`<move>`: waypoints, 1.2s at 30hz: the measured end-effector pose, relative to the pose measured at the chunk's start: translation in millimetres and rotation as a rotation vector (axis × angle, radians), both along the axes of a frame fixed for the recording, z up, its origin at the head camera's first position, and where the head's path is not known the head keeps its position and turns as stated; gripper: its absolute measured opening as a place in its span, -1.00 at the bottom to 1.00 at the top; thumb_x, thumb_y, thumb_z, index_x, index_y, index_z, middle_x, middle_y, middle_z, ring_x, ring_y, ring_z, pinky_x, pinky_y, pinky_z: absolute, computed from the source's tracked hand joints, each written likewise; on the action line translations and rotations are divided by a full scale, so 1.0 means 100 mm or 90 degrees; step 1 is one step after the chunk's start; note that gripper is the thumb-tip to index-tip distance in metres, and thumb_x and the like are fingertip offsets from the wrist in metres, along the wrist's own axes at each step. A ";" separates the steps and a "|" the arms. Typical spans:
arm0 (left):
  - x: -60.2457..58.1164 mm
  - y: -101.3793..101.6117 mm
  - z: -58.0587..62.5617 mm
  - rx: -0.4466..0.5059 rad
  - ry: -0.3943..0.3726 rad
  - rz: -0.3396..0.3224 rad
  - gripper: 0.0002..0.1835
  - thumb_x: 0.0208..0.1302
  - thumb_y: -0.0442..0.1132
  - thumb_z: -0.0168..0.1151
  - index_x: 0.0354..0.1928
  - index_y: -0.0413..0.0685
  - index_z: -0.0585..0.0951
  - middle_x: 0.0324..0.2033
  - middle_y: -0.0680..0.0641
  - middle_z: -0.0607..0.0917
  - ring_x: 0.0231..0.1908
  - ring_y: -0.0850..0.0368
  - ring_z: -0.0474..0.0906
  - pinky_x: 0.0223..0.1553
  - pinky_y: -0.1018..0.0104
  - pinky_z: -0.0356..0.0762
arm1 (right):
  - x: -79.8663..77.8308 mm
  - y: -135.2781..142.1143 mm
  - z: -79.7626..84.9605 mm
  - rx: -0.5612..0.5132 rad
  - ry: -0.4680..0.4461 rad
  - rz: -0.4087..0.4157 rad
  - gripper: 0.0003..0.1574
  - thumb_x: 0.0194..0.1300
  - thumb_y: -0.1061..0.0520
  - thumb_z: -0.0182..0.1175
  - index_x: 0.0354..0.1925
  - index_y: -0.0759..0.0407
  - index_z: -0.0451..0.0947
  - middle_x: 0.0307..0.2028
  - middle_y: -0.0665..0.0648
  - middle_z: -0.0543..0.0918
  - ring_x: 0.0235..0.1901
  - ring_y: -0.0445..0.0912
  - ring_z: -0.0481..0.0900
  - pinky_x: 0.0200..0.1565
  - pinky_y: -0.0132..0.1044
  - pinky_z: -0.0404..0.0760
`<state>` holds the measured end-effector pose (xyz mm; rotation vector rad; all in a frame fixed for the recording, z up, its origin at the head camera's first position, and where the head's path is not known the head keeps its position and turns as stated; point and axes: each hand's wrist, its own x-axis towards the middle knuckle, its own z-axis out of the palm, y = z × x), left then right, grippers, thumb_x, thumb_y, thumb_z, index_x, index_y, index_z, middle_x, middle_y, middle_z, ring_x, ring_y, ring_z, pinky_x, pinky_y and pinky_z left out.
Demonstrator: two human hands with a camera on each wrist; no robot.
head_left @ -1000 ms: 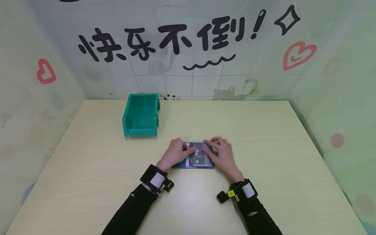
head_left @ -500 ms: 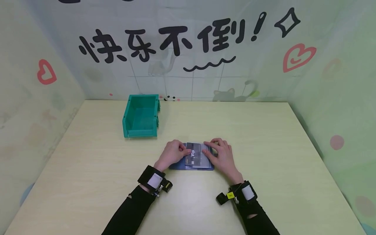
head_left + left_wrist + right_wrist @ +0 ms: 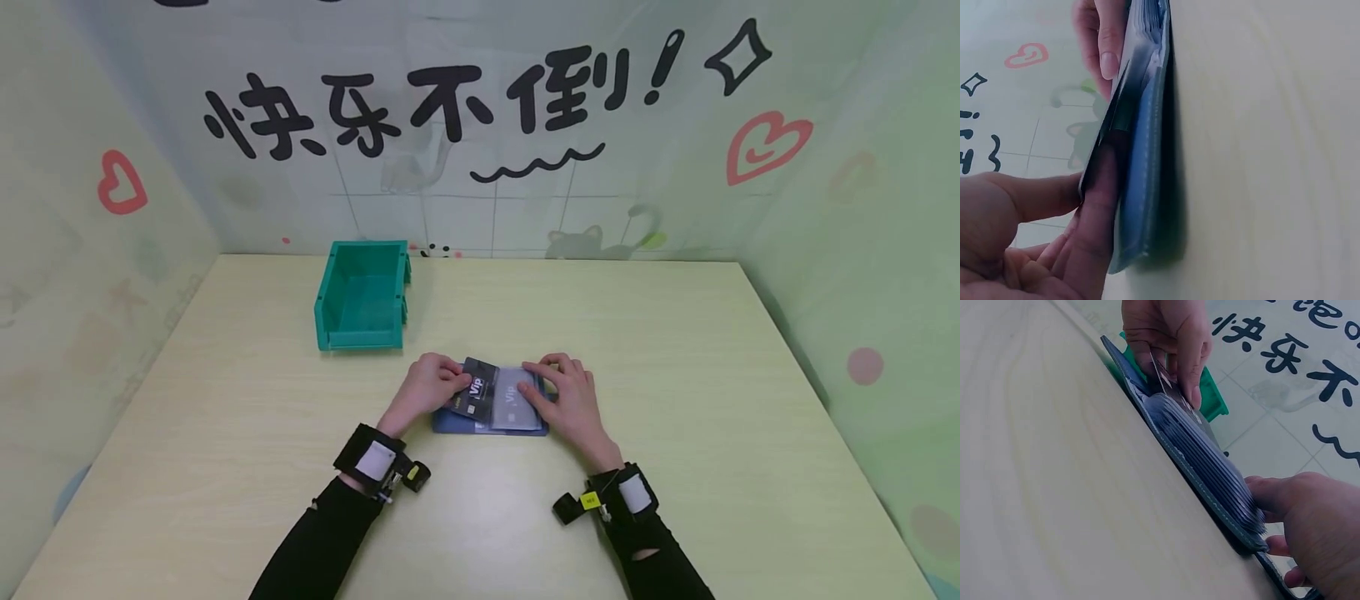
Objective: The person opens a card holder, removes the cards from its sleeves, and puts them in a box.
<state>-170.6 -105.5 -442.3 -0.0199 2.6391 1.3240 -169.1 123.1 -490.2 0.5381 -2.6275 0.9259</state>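
Observation:
A blue card holder [image 3: 453, 423] lies spread on the table, with a stack of clear sleeves [image 3: 1204, 459] seen edge-on in the right wrist view. My left hand [image 3: 427, 385] pinches a dark card [image 3: 477, 393] marked "Vip" between thumb and fingers. The card sits tilted at the left side of the top clear sleeve [image 3: 516, 408], over the holder's left cover. In the left wrist view, fingers [image 3: 1094, 212] reach behind the card. My right hand [image 3: 572, 398] grips the holder's right edge, thumb on the sleeves; part of its fingers is hidden.
A green plastic bin [image 3: 365, 304] stands on the wooden table [image 3: 225, 433] behind and left of the holder. Printed cloth walls [image 3: 480, 217] close off the back and both sides.
The card has slid left out of the sleeve and turned at a slant, carried by my left hand moving left. My right hand has stayed almost still on the holder.

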 end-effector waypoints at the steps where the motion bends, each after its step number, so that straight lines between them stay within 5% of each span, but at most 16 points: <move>1: 0.00 -0.02 -0.01 0.010 0.004 0.004 -0.77 0.25 -0.27 0.27 -0.15 -0.33 0.62 -0.35 -0.20 0.75 -0.46 0.11 0.61 -0.45 0.25 0.58 | 0.00 0.00 0.00 0.000 -0.001 0.001 -0.59 0.18 -0.04 0.30 -0.03 0.10 0.69 -0.12 0.19 0.54 -0.16 0.10 0.37 -0.17 0.07 0.31; 8: 0.01 -0.13 -0.03 0.054 0.025 0.031 -0.73 0.32 -0.29 0.18 -0.03 -0.34 0.58 -0.20 -0.28 0.71 -0.29 0.01 0.62 -0.38 0.21 0.60 | -0.01 0.01 -0.01 0.006 -0.009 0.004 -0.56 0.20 -0.07 0.28 0.00 0.10 0.67 -0.10 0.19 0.53 -0.14 0.09 0.36 -0.15 0.06 0.31; 16: -0.09 -0.36 0.10 0.124 0.040 0.042 -0.66 0.37 -0.26 0.12 0.11 -0.30 0.51 -0.10 -0.30 0.65 -0.21 -0.04 0.61 -0.29 0.18 0.65 | -0.01 0.05 -0.03 0.004 0.000 -0.003 -0.56 0.19 -0.06 0.29 -0.01 0.10 0.67 -0.11 0.18 0.53 -0.14 0.09 0.36 -0.16 0.06 0.31; 20: -0.16 -0.55 0.18 0.141 0.079 0.050 -0.63 0.38 -0.27 0.10 0.14 -0.33 0.48 -0.13 -0.30 0.66 -0.20 -0.02 0.58 -0.32 0.33 0.60 | 0.00 0.06 -0.04 -0.001 0.000 -0.001 -0.56 0.19 -0.05 0.29 -0.01 0.11 0.67 -0.12 0.19 0.53 -0.15 0.09 0.36 -0.16 0.05 0.31; 28: -0.28 -0.92 0.31 0.186 0.132 0.140 -0.55 0.39 -0.27 0.10 0.25 -0.31 0.39 -0.14 -0.29 0.64 -0.22 0.12 0.52 -0.43 0.61 0.50 | 0.01 0.04 -0.04 -0.002 0.001 0.006 -0.58 0.19 -0.03 0.30 -0.01 0.11 0.67 -0.13 0.18 0.53 -0.17 0.08 0.36 -0.16 0.04 0.30; 36: -0.34 -1.15 0.30 0.298 0.146 0.219 -0.49 0.39 -0.37 0.06 0.35 -0.25 0.28 -0.19 -0.17 0.49 -0.23 0.15 0.55 -0.26 0.34 0.65 | 0.02 0.02 0.00 -0.005 -0.002 0.013 -0.58 0.20 -0.02 0.29 -0.01 0.12 0.67 -0.13 0.19 0.53 -0.18 0.08 0.36 -0.15 0.06 0.30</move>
